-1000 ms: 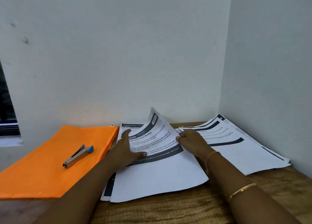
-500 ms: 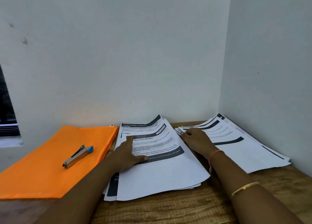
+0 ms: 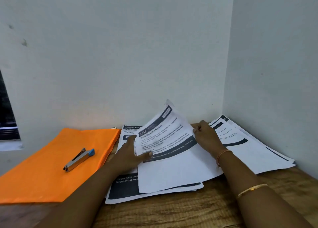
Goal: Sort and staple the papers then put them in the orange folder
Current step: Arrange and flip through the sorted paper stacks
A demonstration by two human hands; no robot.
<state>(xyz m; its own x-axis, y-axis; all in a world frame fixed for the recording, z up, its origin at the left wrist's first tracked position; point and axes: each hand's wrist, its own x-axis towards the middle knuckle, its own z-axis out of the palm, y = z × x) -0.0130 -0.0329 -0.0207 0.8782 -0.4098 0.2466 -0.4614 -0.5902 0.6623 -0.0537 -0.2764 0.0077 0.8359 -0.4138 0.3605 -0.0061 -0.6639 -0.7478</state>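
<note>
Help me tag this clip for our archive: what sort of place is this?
Probably an office or study desk: a wooden table set in a corner of plain white walls, bearing printed papers, an orange folder and a stapler.

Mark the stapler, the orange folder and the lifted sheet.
stapler (image 3: 78, 159): head view, on its metal body.
orange folder (image 3: 43, 181): head view, on the bare cover toward its near edge.
lifted sheet (image 3: 163, 135): head view, on its printed middle.
</note>
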